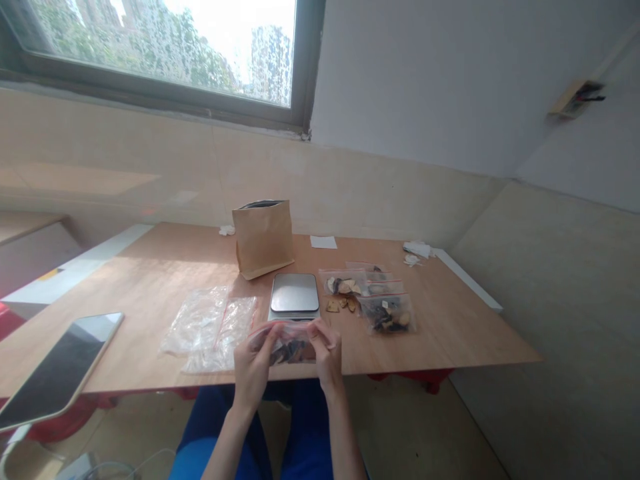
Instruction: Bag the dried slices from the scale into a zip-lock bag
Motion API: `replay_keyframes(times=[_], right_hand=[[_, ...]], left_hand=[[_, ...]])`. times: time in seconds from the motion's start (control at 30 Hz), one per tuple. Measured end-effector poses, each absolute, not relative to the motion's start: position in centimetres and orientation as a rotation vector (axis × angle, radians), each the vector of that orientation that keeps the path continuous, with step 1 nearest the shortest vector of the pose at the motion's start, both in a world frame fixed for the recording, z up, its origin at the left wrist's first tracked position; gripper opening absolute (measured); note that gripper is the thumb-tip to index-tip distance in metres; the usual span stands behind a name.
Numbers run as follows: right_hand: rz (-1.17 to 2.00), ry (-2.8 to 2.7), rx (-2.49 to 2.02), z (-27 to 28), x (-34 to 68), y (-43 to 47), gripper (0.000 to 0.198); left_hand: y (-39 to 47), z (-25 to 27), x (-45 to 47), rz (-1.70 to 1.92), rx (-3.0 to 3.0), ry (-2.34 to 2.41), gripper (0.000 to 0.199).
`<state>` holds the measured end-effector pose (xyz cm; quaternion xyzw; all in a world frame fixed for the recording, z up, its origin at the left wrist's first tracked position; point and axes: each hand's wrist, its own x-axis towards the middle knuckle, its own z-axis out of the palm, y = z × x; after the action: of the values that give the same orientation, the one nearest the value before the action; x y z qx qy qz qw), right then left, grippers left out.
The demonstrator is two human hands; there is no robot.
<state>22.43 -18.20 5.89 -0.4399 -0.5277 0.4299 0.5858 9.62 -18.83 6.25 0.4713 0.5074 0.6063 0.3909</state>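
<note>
Both hands hold one small clear zip bag (293, 345) with dark dried pieces inside, just above the near edge of the wooden table (165, 267). My left hand (253, 367) pinches its left end and my right hand (327, 357) pinches its right end along the red zip strip. Right behind the bag sits a small digital scale (295, 294) with a bare steel plate. A brown paper pouch (263, 237) stands open behind the scale.
Several filled zip bags (373, 297) lie right of the scale, with loose dried slices (343, 304) beside them. Empty clear zip bags (210, 327) lie at left. A tablet (60, 370) overhangs the near left edge. Paper scraps (417, 252) lie at the far side.
</note>
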Motion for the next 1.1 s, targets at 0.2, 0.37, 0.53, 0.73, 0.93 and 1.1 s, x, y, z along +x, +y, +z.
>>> replay_keyframes(times=[0.2, 0.37, 0.53, 0.73, 0.93, 1.1], right_hand=[[1.244, -1.025, -1.006, 4.7, 22.3, -17.7, 0.067], [1.368, -1.061, -1.040, 3.9, 23.6, -16.4, 0.088], [0.498, -1.413, -1.404, 2.3, 27.7, -13.4, 0.050], [-0.039, -1.757, -1.708, -0.4, 29.8, -11.0, 0.032], [-0.060, -1.763, -1.742, -0.7, 29.6, -11.9, 0.022], [0.047, -1.715, -1.735, -1.2, 30.0, -14.9, 0.020]], left_hand=[[-18.3, 5.9, 9.4, 1.413, 0.930, 1.291, 0.043], [-17.4, 5.9, 7.8, 1.303, 1.010, 1.391, 0.050], [-16.7, 5.8, 4.8, 1.216, 0.858, 1.564, 0.045], [-16.8, 6.1, 3.5, 1.202, 0.604, 1.446, 0.037], [-16.3, 7.0, 4.5, 1.244, 0.634, 1.436, 0.034], [-13.6, 7.2, 7.2, 1.308, 0.730, 1.312, 0.034]])
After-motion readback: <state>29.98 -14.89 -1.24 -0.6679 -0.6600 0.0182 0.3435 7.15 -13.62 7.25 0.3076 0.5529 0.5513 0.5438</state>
